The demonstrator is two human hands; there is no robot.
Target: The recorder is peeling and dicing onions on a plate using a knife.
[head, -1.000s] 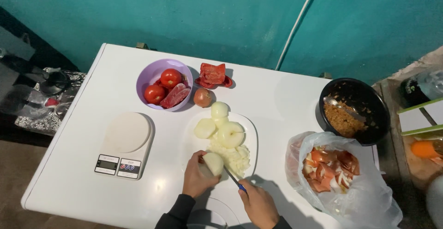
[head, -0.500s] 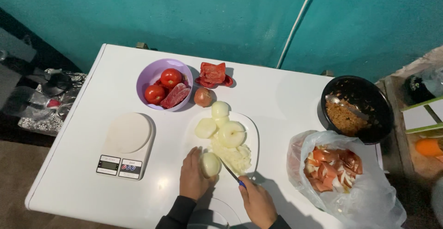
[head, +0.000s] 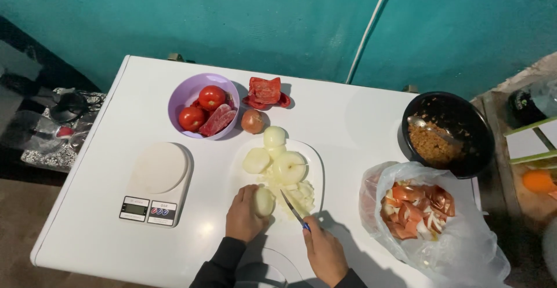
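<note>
On the white cutting board (head: 313, 166) at the near edge of the bench (head: 348, 120), left hand (head: 243, 215) grips one peeled onion piece (head: 264, 201), which lies just right of its palm. Right hand (head: 325, 253) is closed on a knife (head: 292, 208); the blade runs up-left, tip beside the piece. Count: three more peeled onions (head: 278, 154) behind, one unpeeled onion (head: 252, 121), two whole tomatoes (head: 203, 107) in the purple bowl (head: 183, 93).

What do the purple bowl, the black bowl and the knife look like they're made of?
The purple bowl looks like matte plastic: flat pastel colour, thin rim. The black bowl has a dull dark surface with little shine, so plastic or coated metal; I can't tell which. The knife in the right hand has a thin greyish blade, likely steel, and a blue handle, probably plastic.
</note>
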